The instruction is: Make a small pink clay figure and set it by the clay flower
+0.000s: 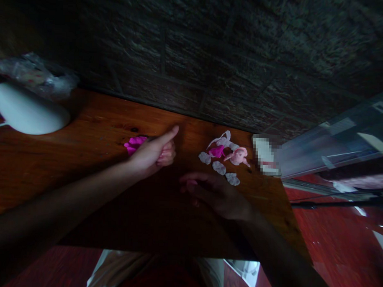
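My left hand (156, 154) is over the middle of the wooden table, its fingers curled into the palm and its thumb stretched out. Whatever may lie inside those fingers is hidden. Partly behind this hand is a bright magenta, ruffled piece (134, 145). To the right and lower, my right hand (217, 196) is in shadow, with bent fingers drawn toward the thumb. A small pinkish spot shows at its fingertips, too dim to name. Beyond it lie pale grey, petal-like pieces (219, 167), a magenta crumpled piece (216, 151) and a light pink, soft-looking figure (238, 155).
On the left of the wooden table (95, 115) stands a white, rounded vessel (32, 108), with crumpled clear plastic (39, 75) behind it. A dark stone wall (182, 55) borders the far edge. At right are a blurred white object (266, 154) and a glass panel (330, 135).
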`<state>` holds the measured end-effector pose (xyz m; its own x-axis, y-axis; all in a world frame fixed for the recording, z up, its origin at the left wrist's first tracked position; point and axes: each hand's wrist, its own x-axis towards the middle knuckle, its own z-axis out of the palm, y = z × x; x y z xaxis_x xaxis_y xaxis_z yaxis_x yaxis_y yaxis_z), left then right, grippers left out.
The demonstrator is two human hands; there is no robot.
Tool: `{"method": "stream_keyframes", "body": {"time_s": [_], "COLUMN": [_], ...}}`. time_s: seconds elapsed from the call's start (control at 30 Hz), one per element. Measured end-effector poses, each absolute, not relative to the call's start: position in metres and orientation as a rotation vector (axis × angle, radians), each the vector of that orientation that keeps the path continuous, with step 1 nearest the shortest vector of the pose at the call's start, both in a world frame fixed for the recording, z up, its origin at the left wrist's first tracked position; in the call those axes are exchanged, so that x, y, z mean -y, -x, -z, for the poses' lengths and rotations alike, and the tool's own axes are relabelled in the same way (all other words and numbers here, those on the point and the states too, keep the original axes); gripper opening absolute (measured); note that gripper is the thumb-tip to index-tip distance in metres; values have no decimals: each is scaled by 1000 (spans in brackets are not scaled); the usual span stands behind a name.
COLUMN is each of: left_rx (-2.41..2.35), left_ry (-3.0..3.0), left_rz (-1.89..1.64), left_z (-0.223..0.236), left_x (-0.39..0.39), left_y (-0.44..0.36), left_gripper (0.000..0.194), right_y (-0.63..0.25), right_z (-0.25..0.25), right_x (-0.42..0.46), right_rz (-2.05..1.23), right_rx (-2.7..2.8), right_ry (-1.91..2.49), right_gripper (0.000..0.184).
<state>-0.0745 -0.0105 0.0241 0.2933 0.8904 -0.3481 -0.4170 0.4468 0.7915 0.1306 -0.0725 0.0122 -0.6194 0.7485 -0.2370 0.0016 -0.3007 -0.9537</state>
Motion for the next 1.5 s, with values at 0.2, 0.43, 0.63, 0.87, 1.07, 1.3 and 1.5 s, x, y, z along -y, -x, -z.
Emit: {"method": "stream_keyframes", "body": {"time_s": [0.2, 0.43, 0.63, 0.87, 1.07, 1.3, 1.5], "left_rx": [-881, -857, -823, -817, -678, -628, -671], "left_ry": [-734, -812, -745, -733, -802, -867, -1086], "left_rz": [-1027, -944, -880, -978, -897, -875, -835], "left_z": [-20, -17, -22, -14, -8, -7, -6], "left_x": [12, 13, 14, 16, 17, 16, 22], "left_y": [71, 72, 74, 68, 72, 75, 74], "left_gripper": [60, 68, 68, 17, 21, 23, 31], "right_y": [-132, -130, -130, -130, -131, -133, -138], "right_z": [-18, -15, -18, -15, -18, -16, -25], "right_x": [72, 71, 70, 68, 67, 66, 60], "right_rz": [-1993, -2159, -2074, -1894, -1947, -1819, -1729], "right_rx": [1419, 1263, 1341, 1290, 1241, 1250, 1163], "right_ry": [889, 840, 928, 891, 823, 891, 923], "right_gripper": [31, 27, 26, 19, 21, 13, 20]}}
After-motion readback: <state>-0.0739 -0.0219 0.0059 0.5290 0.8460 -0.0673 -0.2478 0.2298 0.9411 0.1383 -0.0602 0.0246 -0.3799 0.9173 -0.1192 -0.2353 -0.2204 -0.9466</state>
